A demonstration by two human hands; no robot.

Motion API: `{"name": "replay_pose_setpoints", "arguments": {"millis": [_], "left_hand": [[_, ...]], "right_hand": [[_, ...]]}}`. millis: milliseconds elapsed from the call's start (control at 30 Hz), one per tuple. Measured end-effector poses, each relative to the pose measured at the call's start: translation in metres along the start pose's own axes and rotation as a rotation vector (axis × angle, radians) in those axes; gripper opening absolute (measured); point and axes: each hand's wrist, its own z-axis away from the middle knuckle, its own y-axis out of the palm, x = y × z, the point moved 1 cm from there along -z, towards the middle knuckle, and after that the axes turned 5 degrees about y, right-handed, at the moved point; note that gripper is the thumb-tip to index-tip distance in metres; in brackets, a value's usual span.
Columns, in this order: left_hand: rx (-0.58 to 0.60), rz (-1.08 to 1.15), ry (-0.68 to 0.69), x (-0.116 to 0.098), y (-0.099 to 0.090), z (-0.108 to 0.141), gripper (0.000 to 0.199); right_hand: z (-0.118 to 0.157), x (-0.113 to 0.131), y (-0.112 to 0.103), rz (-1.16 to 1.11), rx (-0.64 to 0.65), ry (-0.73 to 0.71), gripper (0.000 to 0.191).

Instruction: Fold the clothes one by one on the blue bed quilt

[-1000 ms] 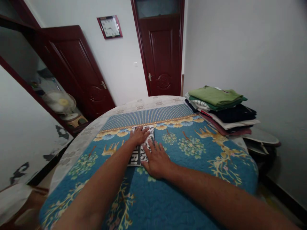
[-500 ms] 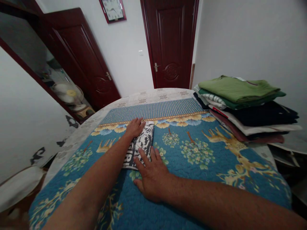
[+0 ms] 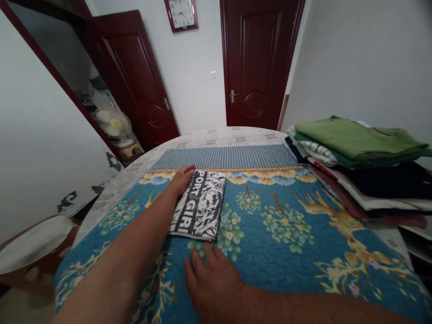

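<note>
Table, round-edged and covered in pale patterned cloth, lies largely beneath quilted blue fabric printed with flowering trees, deer and fan-shaped blossoms, a ribbed-looking striped band across its far end. Beyond it, two dark red panelled doors show against white walls: a closed door straight ahead and an open door to the left. The person's left forearm crosses the fabric, hiding part of its print. At right, a stack of folded clothes, light green on top over navy, white and dusky pink, covers the table's far right side. Near the middle lies a flat, oblong folded garment, black and white with bold lettering, between the two hands. The right hand, slightly blurred, is loosely spread and holds nothing, fingertips just beside the garment's near edge. The left hand rests along its upper left edge; whether the fingers pinch the cloth cannot be told. A fan shows through the doorway; a square clock hangs above.
</note>
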Motion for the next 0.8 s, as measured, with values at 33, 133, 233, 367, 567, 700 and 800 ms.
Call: {"name": "replay_pose_setpoints", "arguments": {"millis": [33, 133, 233, 367, 567, 700, 800], "left_hand": [[0.007, -0.008, 0.000, -0.003, -0.001, 0.006, 0.050], [-0.016, -0.032, 0.016, -0.010, -0.008, 0.030, 0.052], [-0.099, -0.067, 0.032, -0.010, -0.022, 0.063, 0.055], [-0.124, -0.120, -0.002, -0.004, -0.038, 0.106, 0.051], [-0.060, -0.413, 0.044, -0.017, -0.035, 0.137, 0.046], [0.019, -0.536, 0.063, -0.027, -0.031, 0.139, 0.058], [0.078, -0.540, -0.010, -0.029, -0.035, 0.138, 0.059]], "right_hand": [[-0.001, 0.002, 0.001, -0.013, -0.016, -0.075, 0.047], [-0.006, 0.003, -0.003, -0.129, -0.024, -0.261, 0.023], [-0.014, -0.011, -0.014, -0.223, -0.045, -0.270, 0.020], [-0.023, -0.055, -0.024, -0.249, -0.177, 0.064, 0.036], [-0.016, -0.141, -0.010, 0.040, -0.196, 0.586, 0.031], [-0.007, -0.160, -0.002, 0.125, -0.152, 0.622, 0.028], [-0.006, -0.157, -0.001, 0.144, -0.157, 0.599, 0.028]]}}
